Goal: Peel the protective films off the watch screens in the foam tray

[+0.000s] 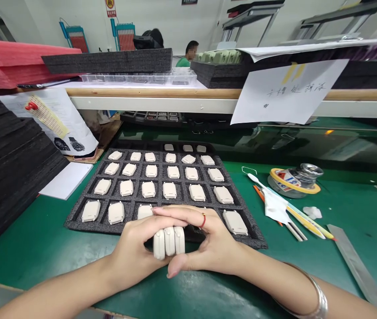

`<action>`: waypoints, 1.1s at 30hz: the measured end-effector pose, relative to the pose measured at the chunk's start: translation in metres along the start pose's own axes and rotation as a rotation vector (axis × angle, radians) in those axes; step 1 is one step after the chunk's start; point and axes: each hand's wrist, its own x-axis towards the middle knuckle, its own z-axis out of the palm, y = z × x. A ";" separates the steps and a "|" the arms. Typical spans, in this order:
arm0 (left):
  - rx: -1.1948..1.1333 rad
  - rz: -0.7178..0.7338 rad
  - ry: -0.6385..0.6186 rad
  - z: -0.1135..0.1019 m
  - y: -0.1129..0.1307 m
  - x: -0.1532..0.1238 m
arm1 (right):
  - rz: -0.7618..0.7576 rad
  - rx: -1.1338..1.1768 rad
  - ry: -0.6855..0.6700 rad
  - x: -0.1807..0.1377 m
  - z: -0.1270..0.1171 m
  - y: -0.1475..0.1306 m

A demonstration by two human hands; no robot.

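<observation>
Three cream-coloured watch cases [169, 243] stand side by side on edge between my hands, above the front rim of a tray. My left hand [138, 243] is closed round them from the left. My right hand [204, 239] arches over from the right, its fingers lying across the left fingers and its thumb bent under the stack's right end. Whether the right hand bears any of the weight I cannot tell. Behind them lies a black foam tray [103, 230] with rows of similar watch cases [169, 190], one per compartment. My hands cover part of its front row.
Black foam sheets [12, 164] are piled at the left. On the right are a glass bottle with yellow tape [293, 181], cotton swabs and pens [288, 208], and a steel ruler [354, 261]. A shelf [155, 104] crosses above the tray; a person [188, 55] sits beyond.
</observation>
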 end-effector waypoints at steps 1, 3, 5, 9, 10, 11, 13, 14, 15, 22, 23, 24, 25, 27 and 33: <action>-0.007 -0.002 0.003 0.000 0.000 0.000 | -0.007 -0.003 0.003 0.000 0.000 0.001; -0.027 -0.007 0.005 0.001 -0.002 -0.001 | -0.016 -0.007 0.005 -0.001 0.001 0.002; -0.060 0.004 0.008 0.001 -0.003 -0.001 | -0.005 -0.009 0.001 -0.001 0.002 0.003; -0.175 -0.070 0.003 0.002 -0.003 0.002 | 0.079 -0.026 -0.060 -0.001 0.000 0.001; -0.251 -0.130 -0.003 0.003 -0.002 0.003 | 0.095 -0.043 -0.083 0.000 -0.002 -0.001; -0.366 -0.196 -0.015 0.003 -0.002 0.005 | 0.100 -0.066 -0.097 0.001 -0.004 -0.003; -0.678 -0.344 -0.058 0.004 0.000 0.008 | 0.056 -0.121 -0.097 0.003 -0.009 -0.007; -0.840 -0.418 -0.080 0.004 0.000 0.009 | 0.021 -0.150 -0.090 0.004 -0.011 -0.009; -0.980 -0.485 -0.097 0.004 0.000 0.010 | -0.011 -0.183 -0.085 0.005 -0.013 -0.011; -1.292 -0.618 -0.117 0.001 0.000 0.010 | 0.006 -0.278 -0.097 0.009 -0.015 -0.014; -1.276 -0.617 -0.111 0.001 0.000 0.010 | 0.024 -0.255 -0.094 0.009 -0.015 -0.014; -1.253 -0.613 -0.102 0.001 0.000 0.009 | 0.045 -0.233 -0.094 0.009 -0.015 -0.015; -1.226 -0.606 -0.090 0.001 0.000 0.009 | 0.064 -0.212 -0.097 0.009 -0.015 -0.015; -1.162 -0.575 -0.070 0.002 0.000 0.009 | 0.096 -0.178 -0.104 0.010 -0.015 -0.016; -1.088 -0.464 -0.116 0.005 -0.002 0.009 | 0.078 -0.087 -0.044 0.013 -0.016 -0.018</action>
